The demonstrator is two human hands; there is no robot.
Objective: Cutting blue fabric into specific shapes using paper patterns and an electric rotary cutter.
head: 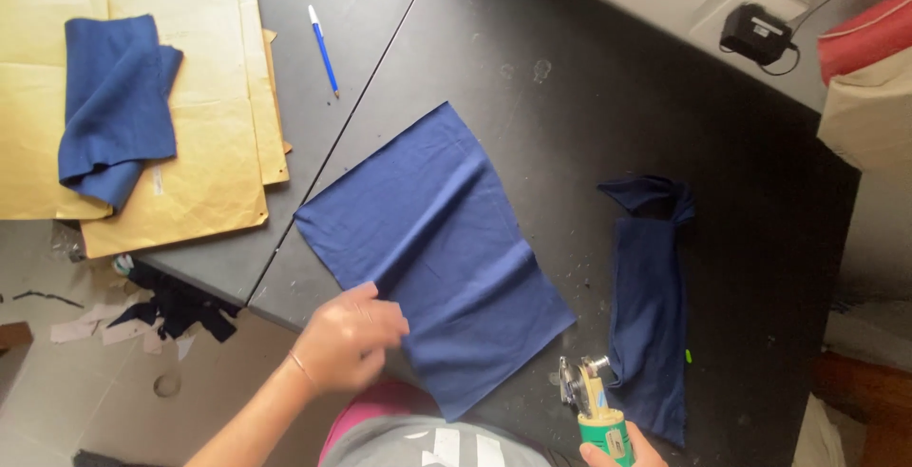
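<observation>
A flat rectangle of blue fabric lies on the dark table. My left hand rests on its near left edge, fingers pinching the cloth. At the bottom edge of the view my right hand grips a small electric rotary cutter with a green body and a metal blade, just right of the fabric's near corner. A darker navy strip of cloth lies to the right of the cutter, its far end curled over.
Tan paper pattern sheets with a folded blue cloth on them lie at the far left. A blue pen sits beyond the fabric. A black adapter and a red cushion are at the far right. Fabric scraps litter the floor.
</observation>
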